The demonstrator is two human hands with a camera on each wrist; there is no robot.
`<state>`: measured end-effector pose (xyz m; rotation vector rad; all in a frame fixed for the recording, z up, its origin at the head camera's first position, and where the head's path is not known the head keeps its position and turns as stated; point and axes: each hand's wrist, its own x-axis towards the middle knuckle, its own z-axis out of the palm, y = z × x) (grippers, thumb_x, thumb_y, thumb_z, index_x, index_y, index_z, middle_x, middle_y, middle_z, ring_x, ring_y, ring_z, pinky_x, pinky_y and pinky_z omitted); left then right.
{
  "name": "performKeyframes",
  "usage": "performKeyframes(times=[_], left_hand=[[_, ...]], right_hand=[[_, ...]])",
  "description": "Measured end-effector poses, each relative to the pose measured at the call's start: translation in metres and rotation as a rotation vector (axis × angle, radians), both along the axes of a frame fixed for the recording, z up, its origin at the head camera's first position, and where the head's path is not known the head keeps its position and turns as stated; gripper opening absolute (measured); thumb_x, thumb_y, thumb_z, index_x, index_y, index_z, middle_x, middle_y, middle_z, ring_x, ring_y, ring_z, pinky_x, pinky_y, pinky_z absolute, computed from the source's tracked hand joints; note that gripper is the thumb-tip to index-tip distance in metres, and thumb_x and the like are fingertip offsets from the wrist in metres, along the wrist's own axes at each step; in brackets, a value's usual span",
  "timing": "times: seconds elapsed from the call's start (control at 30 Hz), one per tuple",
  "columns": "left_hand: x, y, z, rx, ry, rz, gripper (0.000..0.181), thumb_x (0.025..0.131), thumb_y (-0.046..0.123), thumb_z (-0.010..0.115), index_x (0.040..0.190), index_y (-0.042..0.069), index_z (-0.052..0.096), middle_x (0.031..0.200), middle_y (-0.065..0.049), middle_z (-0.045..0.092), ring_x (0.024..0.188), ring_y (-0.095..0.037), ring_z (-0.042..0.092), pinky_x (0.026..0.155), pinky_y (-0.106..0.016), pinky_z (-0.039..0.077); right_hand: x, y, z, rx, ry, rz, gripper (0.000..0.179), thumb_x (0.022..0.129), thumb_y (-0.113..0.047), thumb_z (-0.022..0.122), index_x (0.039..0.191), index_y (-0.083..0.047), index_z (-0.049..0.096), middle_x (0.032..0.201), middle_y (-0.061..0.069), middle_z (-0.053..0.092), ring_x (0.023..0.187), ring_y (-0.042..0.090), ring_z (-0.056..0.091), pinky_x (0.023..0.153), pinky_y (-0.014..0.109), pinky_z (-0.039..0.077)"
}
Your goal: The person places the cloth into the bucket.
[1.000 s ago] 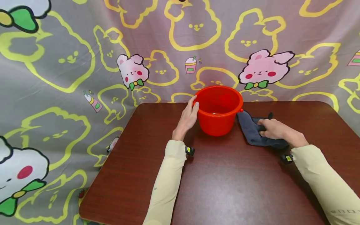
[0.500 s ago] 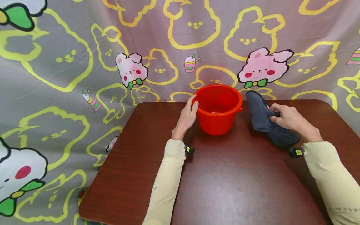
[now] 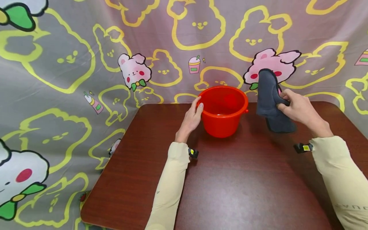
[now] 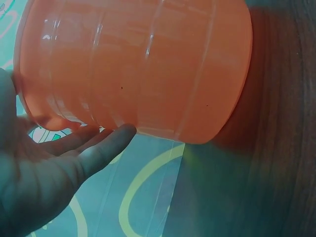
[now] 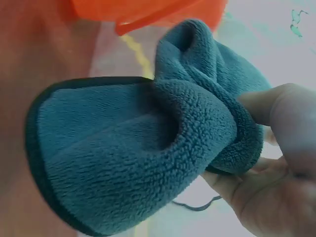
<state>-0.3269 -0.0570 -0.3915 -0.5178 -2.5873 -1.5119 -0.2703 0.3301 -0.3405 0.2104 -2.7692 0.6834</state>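
In the head view my left hand (image 3: 191,119) rests against the left side of a red plastic bucket (image 3: 221,126) that stands upright on the table. Straight fingers (image 4: 106,150) lie along the bucket's outer wall in the left wrist view, with the hand's upper part near the rim. My right hand (image 3: 299,107) pinches a dark grey-blue towel (image 3: 267,92) between thumb and fingers, to the right of the bucket. Folded and with a dark edging, the towel (image 5: 123,163) hangs in the air above the table, its plush face showing in the right wrist view.
The brown wooden table (image 3: 230,185) has rounded corners and extends under both arms. A patterned cloth curtain (image 3: 172,35) with cartoon rabbits hangs close behind the table's far edge and along the left. A bucket handle (image 5: 148,17) shows in the right wrist view.
My right hand has lifted the towel off the table, moving up and slightly right, and the towel now hangs longer. The left hand and the bucket have stayed in place.
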Motion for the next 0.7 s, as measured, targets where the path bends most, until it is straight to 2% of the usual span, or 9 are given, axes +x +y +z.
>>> performKeyframes(times=[0.13,0.27,0.33,0.4,0.5,0.57,0.7], left_hand=[[0.0,-0.001,0.0,0.009,-0.014,-0.009,0.053,0.102,0.053,0.039,0.152,0.038,0.029,0.154,0.003,0.042,0.133,-0.022,0.05,0.112,-0.045,0.042],[0.0,-0.001,0.0,0.009,-0.009,-0.001,0.054,0.101,0.053,0.039,0.152,0.037,0.03,0.154,0.003,0.042,0.134,-0.021,0.049,0.114,-0.044,0.039],[0.0,-0.001,0.0,0.007,-0.011,0.002,0.054,0.101,0.054,0.039,0.152,0.038,0.03,0.154,0.003,0.042,0.134,-0.021,0.049,0.114,-0.044,0.039],[0.0,-0.001,0.001,0.011,-0.019,0.001,0.054,0.101,0.055,0.039,0.152,0.038,0.03,0.154,0.003,0.041,0.135,-0.021,0.048,0.113,-0.044,0.04],[0.001,-0.001,0.001,0.025,-0.032,-0.008,0.053,0.101,0.053,0.04,0.152,0.038,0.03,0.153,0.002,0.042,0.132,-0.022,0.05,0.11,-0.045,0.043],[0.0,-0.001,0.001,0.027,-0.033,-0.007,0.053,0.101,0.052,0.04,0.151,0.039,0.031,0.153,0.002,0.043,0.132,-0.022,0.051,0.111,-0.045,0.043],[0.0,-0.002,0.0,0.03,-0.034,-0.002,0.053,0.101,0.055,0.04,0.151,0.04,0.031,0.151,0.001,0.046,0.128,-0.021,0.054,0.109,-0.044,0.044]], right_hand=[[0.001,-0.007,0.018,-0.042,0.135,-0.047,0.032,0.091,-0.016,0.058,0.117,0.002,0.052,0.107,0.033,0.06,0.092,0.049,0.054,0.075,0.058,0.04],[0.004,-0.015,0.035,-0.088,0.25,-0.055,0.028,0.09,-0.014,0.059,0.112,0.001,0.053,0.104,0.03,0.061,0.089,0.046,0.056,0.07,0.048,0.036],[0.005,-0.019,0.042,-0.105,0.288,-0.057,0.027,0.09,-0.014,0.059,0.111,0.002,0.053,0.103,0.031,0.062,0.086,0.044,0.058,0.068,0.039,0.037],[0.007,-0.022,0.047,-0.121,0.329,-0.065,0.028,0.089,-0.014,0.059,0.11,0.002,0.054,0.101,0.032,0.063,0.08,0.024,0.06,0.067,0.034,0.034],[0.008,-0.027,0.056,-0.151,0.379,-0.072,0.03,0.088,-0.017,0.059,0.112,0.002,0.055,0.1,0.033,0.066,0.074,-0.002,0.048,0.066,0.03,0.031],[0.009,-0.031,0.061,-0.166,0.404,-0.066,0.031,0.088,-0.018,0.059,0.112,0.002,0.055,0.097,0.031,0.067,0.07,-0.013,0.036,0.066,0.03,0.031],[0.01,-0.042,0.073,-0.192,0.422,-0.031,0.03,0.09,-0.02,0.057,0.111,0.0,0.055,0.097,0.028,0.067,0.068,-0.016,0.037,0.065,0.021,0.031]])
